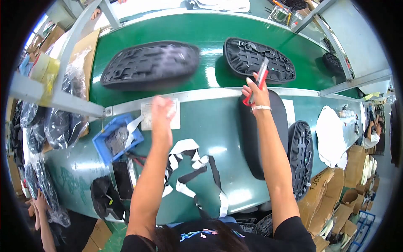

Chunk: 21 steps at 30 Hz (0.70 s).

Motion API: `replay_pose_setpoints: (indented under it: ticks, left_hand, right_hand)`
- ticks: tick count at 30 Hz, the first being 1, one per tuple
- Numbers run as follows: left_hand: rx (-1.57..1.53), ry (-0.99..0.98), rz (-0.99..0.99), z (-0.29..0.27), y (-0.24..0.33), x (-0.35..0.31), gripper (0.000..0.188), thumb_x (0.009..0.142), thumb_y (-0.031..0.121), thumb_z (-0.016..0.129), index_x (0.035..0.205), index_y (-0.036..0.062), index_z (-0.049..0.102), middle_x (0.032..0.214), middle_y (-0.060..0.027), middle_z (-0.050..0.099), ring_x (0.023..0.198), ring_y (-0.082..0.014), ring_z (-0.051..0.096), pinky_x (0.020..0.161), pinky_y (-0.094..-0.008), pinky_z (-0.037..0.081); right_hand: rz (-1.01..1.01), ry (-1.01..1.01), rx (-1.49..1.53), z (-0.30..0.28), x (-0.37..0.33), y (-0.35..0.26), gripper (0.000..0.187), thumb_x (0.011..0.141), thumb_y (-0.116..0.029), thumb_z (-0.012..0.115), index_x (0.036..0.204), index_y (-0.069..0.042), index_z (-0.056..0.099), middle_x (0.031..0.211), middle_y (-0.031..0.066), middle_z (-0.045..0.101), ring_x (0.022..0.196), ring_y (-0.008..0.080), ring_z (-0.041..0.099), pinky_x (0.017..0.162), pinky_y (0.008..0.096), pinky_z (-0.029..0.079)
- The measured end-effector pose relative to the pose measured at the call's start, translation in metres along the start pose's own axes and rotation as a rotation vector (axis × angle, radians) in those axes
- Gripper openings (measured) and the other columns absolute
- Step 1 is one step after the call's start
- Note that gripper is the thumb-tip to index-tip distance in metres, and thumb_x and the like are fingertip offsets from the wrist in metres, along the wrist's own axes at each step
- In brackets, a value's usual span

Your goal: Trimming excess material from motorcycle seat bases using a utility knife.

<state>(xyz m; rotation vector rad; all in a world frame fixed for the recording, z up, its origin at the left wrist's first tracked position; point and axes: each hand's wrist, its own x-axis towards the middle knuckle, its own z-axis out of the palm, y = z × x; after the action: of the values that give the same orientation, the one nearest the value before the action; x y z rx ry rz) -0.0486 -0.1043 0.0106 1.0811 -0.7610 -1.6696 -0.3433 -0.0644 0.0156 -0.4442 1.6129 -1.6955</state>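
My right hand (257,91) is closed around a red-handled tool with a silver tip (261,79); its exact kind is unclear. The tip points away from me, in front of a black padded cushion (275,61) on the green belt, ribbed underside up. Below that hand, a smooth black cushion (254,138) lies on the table, partly behind my right forearm. My left hand (162,111) is smeared by motion over a white printed sheet (176,119), and its fingers cannot be read. Another black cushion (147,65), blurred, is on the belt beyond it.
A blue bin (105,145) with small dark parts stands left. Black and white straps (195,172) lie tangled on the green table. Another ribbed cushion (300,155) leans at right beside cardboard boxes (325,197). A metal rail (201,94) borders the belt. A co-worker's hand (40,201) shows lower left.
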Motion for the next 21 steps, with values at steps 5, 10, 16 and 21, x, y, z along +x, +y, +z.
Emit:
replay_pose_setpoints:
  ticks: [5,10,16,21]
  left_hand:
    - [1.106,-0.541,0.424,0.004,-0.082,-0.102,0.052,0.078,0.042,0.066,0.116,0.0085,0.058,0.124,-0.0140,0.052,0.121,-0.0346,0.043,0.099,-0.0472,0.033]
    - [1.457,-0.977,0.413,-0.053,-0.094,-0.213,0.047,0.076,0.042,0.064,0.117,0.0216,0.056,0.136,-0.0085,0.040,0.128,-0.0266,0.035,0.099,-0.0550,0.024]
    - [1.486,-0.481,0.582,-0.097,-0.088,-0.234,0.017,0.068,0.015,0.062,0.084,0.0117,0.060,0.122,-0.0078,0.049,0.116,-0.0282,0.045,0.088,-0.0503,0.031]
    - [1.485,-0.334,0.565,-0.122,-0.086,-0.258,0.020,0.064,0.012,0.064,0.082,0.0079,0.059,0.113,-0.0113,0.053,0.107,-0.0300,0.048,0.078,-0.0445,0.037]
  right_hand:
    - [0.006,0.169,-0.030,0.031,0.081,0.024,0.050,0.076,-0.014,0.071,0.121,-0.007,0.049,0.101,0.0076,0.056,0.078,0.0195,0.058,0.061,0.0328,0.055]
    - [0.075,-0.090,0.033,0.059,-0.002,0.010,0.034,0.079,-0.013,0.068,0.108,-0.005,0.052,0.086,0.0074,0.060,0.063,0.0216,0.064,0.053,0.0300,0.054]
    - [0.213,-0.243,-0.114,-0.022,-0.153,-0.032,0.022,0.072,-0.010,0.069,0.087,-0.007,0.053,0.073,-0.0014,0.050,0.062,0.0100,0.053,0.057,0.0250,0.044]
    - [0.367,-0.484,-0.306,-0.100,-0.269,-0.014,0.028,0.063,-0.008,0.069,0.084,-0.009,0.051,0.073,-0.0026,0.047,0.063,0.0072,0.046,0.055,0.0227,0.034]
